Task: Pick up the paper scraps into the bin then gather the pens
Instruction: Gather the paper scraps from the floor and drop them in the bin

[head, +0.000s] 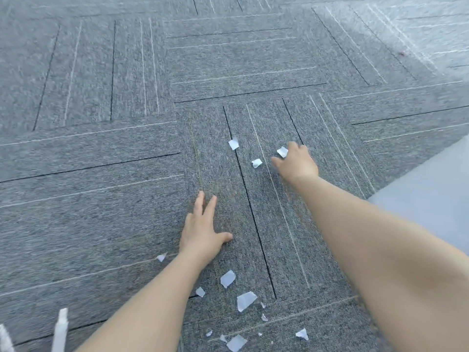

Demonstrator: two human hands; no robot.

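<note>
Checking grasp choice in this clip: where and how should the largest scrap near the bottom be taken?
The largest scrap lies flat on the carpet with a pointed corner toward the right. Probably best to pinch that corner from above, fingers sliding under its edge.

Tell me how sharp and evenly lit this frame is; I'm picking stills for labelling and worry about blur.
Head view: light is soft and even, with only faint shadows under the arms; the carpet washes out pale at top right. Motion blur softens the right hand, the white objects at the bottom left and the frame edges. Wide-angle distortion bends the tile lines. The paper scraps near the centre stay fairly legible.
</note>
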